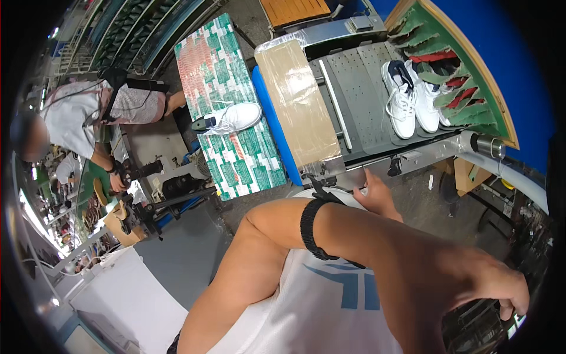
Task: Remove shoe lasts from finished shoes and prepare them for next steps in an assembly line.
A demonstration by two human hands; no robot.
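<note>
My left arm crosses in front of my body and over my right arm, with a black strap (312, 229) around it. At the far right my left hand (500, 287) hangs with loosely bent fingers and nothing visible in it. My right hand (379, 196) is at the near metal edge of the conveyor (365, 88), thumb and fingers apart. A small pale patch shows between them; I cannot tell what it is. On the belt, a pair of white lace-up sneakers (403, 115) stands by the slitted curtain. Another white sneaker (240, 118) lies on its side on the green-and-white patterned box surface (259, 171).
A tan, tape-covered board (298, 106) lies across the conveyor's left end. Torn green and red strips (451, 88) hang at the conveyor opening. At the left, a person (79, 118) works at a bench with tools. A shoe rack (127, 38) stands behind.
</note>
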